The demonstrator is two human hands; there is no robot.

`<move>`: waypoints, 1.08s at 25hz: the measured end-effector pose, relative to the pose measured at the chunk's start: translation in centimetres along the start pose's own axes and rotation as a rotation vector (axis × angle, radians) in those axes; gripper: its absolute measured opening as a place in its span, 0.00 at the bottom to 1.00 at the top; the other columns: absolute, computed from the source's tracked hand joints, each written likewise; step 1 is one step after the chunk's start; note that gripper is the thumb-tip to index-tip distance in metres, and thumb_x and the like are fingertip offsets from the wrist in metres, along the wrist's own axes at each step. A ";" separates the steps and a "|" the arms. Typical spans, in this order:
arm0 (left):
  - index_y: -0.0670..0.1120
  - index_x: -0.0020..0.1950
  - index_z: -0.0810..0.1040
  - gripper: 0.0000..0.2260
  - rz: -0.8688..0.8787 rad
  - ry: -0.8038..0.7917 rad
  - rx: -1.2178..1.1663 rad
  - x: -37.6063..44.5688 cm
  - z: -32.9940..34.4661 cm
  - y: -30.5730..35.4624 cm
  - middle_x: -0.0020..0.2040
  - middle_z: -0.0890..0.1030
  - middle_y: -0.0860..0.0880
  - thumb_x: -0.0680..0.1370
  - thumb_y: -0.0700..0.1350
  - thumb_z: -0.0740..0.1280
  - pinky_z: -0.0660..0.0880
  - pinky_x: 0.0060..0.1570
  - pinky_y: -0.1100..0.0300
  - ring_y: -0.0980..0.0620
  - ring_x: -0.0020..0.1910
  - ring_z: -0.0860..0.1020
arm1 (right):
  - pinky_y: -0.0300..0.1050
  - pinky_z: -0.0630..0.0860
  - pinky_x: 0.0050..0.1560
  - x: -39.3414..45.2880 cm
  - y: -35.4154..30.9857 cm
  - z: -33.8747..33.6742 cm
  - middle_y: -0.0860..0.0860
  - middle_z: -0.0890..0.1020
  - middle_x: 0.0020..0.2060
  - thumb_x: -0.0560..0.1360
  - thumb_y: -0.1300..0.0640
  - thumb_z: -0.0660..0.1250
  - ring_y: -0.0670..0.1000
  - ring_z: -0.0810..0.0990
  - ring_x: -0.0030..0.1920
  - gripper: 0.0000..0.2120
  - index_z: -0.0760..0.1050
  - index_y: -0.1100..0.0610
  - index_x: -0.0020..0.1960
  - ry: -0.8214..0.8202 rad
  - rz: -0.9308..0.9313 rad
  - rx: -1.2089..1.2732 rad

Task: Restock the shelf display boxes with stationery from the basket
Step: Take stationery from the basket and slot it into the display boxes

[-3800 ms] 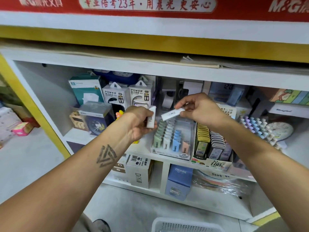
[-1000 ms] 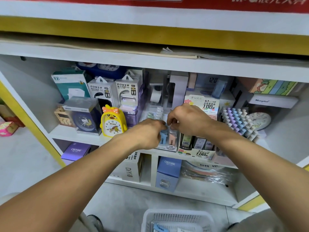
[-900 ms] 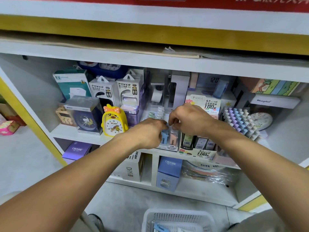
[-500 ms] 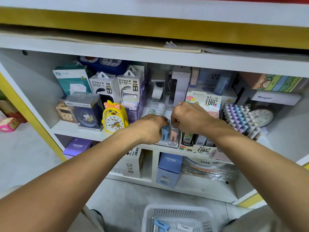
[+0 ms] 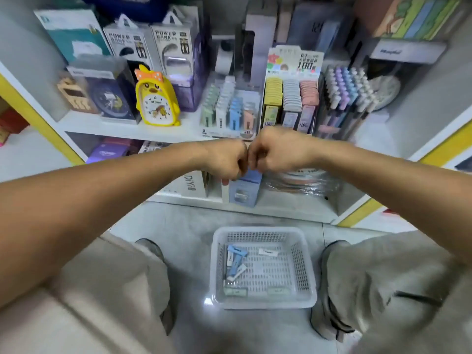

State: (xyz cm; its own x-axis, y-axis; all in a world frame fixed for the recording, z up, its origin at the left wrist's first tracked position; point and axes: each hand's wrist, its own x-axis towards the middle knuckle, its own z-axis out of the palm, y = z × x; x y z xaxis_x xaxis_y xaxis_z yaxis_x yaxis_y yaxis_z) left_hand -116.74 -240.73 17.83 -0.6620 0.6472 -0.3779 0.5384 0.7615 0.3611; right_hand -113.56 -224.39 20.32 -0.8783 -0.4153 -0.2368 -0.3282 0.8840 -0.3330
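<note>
The clear display box (image 5: pixel 228 134) on the middle shelf holds rows of small green, white, blue and pink cases. My left hand (image 5: pixel 224 159) and my right hand (image 5: pixel 277 152) hover in front of the shelf edge just below that box. Both are curled into fists with the knuckles touching, and no item shows in either. On the floor between my knees stands the white plastic basket (image 5: pixel 260 229). It holds blue cases (image 5: pixel 236 254), a white one (image 5: pixel 268 252) and pale green ones (image 5: pixel 235 292).
A yellow duck clock (image 5: pixel 155 98) stands left of the display box, with power bank boxes (image 5: pixel 153 44) behind it. To the right are a lead refill box (image 5: pixel 291 98) and a rack of pastel pens (image 5: pixel 344 93). Cartons fill the lower shelf (image 5: pixel 242 192).
Both hands have drawn back out of the display box to below the shelf edge. The items they held earlier are gone from them. My view has tipped down, showing the whole basket.
</note>
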 end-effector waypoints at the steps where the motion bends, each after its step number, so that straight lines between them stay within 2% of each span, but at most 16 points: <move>1: 0.39 0.54 0.81 0.10 -0.032 -0.198 -0.032 0.6 2.2 0.2 0.45 0.84 0.43 0.75 0.35 0.65 0.80 0.37 0.58 0.45 0.42 0.85 | 0.40 0.81 0.42 -0.2 0.6 2.6 0.49 0.85 0.37 0.71 0.64 0.66 0.48 0.83 0.36 0.11 0.85 0.54 0.48 -0.188 0.045 -0.042; 2: 0.38 0.56 0.80 0.10 -0.056 -0.339 -0.048 1.4 4.3 0.5 0.47 0.84 0.42 0.76 0.35 0.65 0.80 0.36 0.58 0.46 0.40 0.85 | 0.43 0.82 0.43 -0.3 1.3 5.5 0.50 0.85 0.37 0.72 0.65 0.65 0.49 0.84 0.35 0.12 0.84 0.56 0.51 -0.357 0.095 -0.053; 3: 0.38 0.56 0.80 0.10 -0.070 -0.410 -0.044 2.4 6.5 0.6 0.48 0.83 0.42 0.76 0.36 0.65 0.81 0.36 0.58 0.47 0.39 0.85 | 0.44 0.83 0.43 -0.3 2.2 8.4 0.50 0.84 0.36 0.73 0.65 0.65 0.49 0.84 0.35 0.12 0.83 0.58 0.53 -0.466 0.147 -0.028; 5: 0.39 0.46 0.81 0.04 -0.066 -0.432 0.018 4.1 11.1 0.9 0.42 0.83 0.43 0.76 0.38 0.67 0.83 0.39 0.55 0.48 0.34 0.83 | 0.44 0.83 0.41 -0.4 4.3 14.4 0.51 0.84 0.36 0.74 0.65 0.64 0.51 0.85 0.36 0.13 0.82 0.60 0.56 -0.511 0.254 0.050; 7: 0.43 0.36 0.75 0.09 -0.038 -0.413 0.139 5.4 15.8 0.5 0.35 0.77 0.47 0.76 0.41 0.69 0.78 0.36 0.56 0.48 0.33 0.78 | 0.48 0.83 0.48 -1.0 6.7 20.3 0.55 0.85 0.47 0.76 0.64 0.65 0.54 0.86 0.47 0.13 0.81 0.60 0.59 -0.474 0.311 0.040; 9: 0.41 0.41 0.75 0.08 -0.017 -0.452 0.254 6.1 20.6 -0.5 0.38 0.76 0.46 0.77 0.43 0.69 0.71 0.38 0.57 0.45 0.40 0.77 | 0.51 0.80 0.56 -2.4 9.0 25.6 0.57 0.81 0.57 0.77 0.63 0.66 0.56 0.81 0.56 0.13 0.79 0.60 0.61 -0.477 0.336 -0.013; 12: 0.42 0.48 0.77 0.02 0.002 -0.536 0.300 6.5 26.7 -2.8 0.45 0.78 0.46 0.77 0.39 0.67 0.76 0.45 0.54 0.46 0.49 0.78 | 0.51 0.80 0.54 -5.1 11.6 31.9 0.55 0.80 0.57 0.76 0.63 0.64 0.57 0.81 0.55 0.11 0.78 0.58 0.58 -0.534 0.369 -0.092; 15: 0.43 0.57 0.77 0.08 0.047 -0.553 0.343 5.8 31.6 -4.0 0.55 0.80 0.46 0.79 0.41 0.65 0.77 0.47 0.51 0.43 0.55 0.80 | 0.51 0.79 0.53 -6.6 12.3 36.4 0.53 0.80 0.57 0.78 0.60 0.64 0.58 0.82 0.57 0.11 0.77 0.55 0.60 -0.592 0.314 -0.187; 19: 0.46 0.62 0.78 0.13 0.132 -0.563 0.409 5.1 36.2 -4.0 0.57 0.81 0.44 0.78 0.39 0.66 0.75 0.44 0.52 0.41 0.55 0.80 | 0.52 0.80 0.55 -6.8 12.6 39.6 0.54 0.81 0.55 0.80 0.62 0.62 0.59 0.82 0.57 0.10 0.78 0.56 0.59 -0.570 0.264 -0.260; 22: 0.45 0.58 0.80 0.11 0.181 -0.515 0.471 5.4 37.0 -3.6 0.53 0.83 0.45 0.76 0.38 0.69 0.78 0.46 0.51 0.43 0.53 0.81 | 0.52 0.79 0.56 -6.5 12.9 39.9 0.53 0.80 0.58 0.78 0.62 0.64 0.59 0.81 0.58 0.13 0.77 0.54 0.61 -0.539 0.180 -0.277; 25: 0.46 0.56 0.80 0.10 0.163 -0.477 0.438 6.0 37.0 -3.8 0.51 0.82 0.47 0.76 0.39 0.69 0.74 0.41 0.55 0.45 0.51 0.80 | 0.53 0.79 0.57 -5.4 12.9 39.1 0.54 0.80 0.61 0.79 0.60 0.61 0.59 0.81 0.59 0.17 0.73 0.53 0.67 -0.488 0.263 -0.154; 27: 0.46 0.57 0.80 0.10 0.124 -0.400 0.366 6.1 36.7 -4.0 0.53 0.81 0.47 0.76 0.40 0.69 0.71 0.41 0.56 0.46 0.52 0.79 | 0.50 0.81 0.49 -3.9 12.7 38.6 0.54 0.82 0.56 0.78 0.63 0.61 0.58 0.83 0.53 0.17 0.70 0.55 0.66 -0.349 0.328 -0.133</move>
State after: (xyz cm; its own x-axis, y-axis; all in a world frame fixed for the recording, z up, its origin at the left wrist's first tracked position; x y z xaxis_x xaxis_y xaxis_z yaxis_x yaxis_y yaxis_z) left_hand -103.79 -238.57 -17.19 -0.3709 0.6419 -0.6711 0.7931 0.5949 0.1307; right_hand -100.90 -219.78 -18.20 -0.7816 -0.1377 -0.6084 -0.1154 0.9904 -0.0758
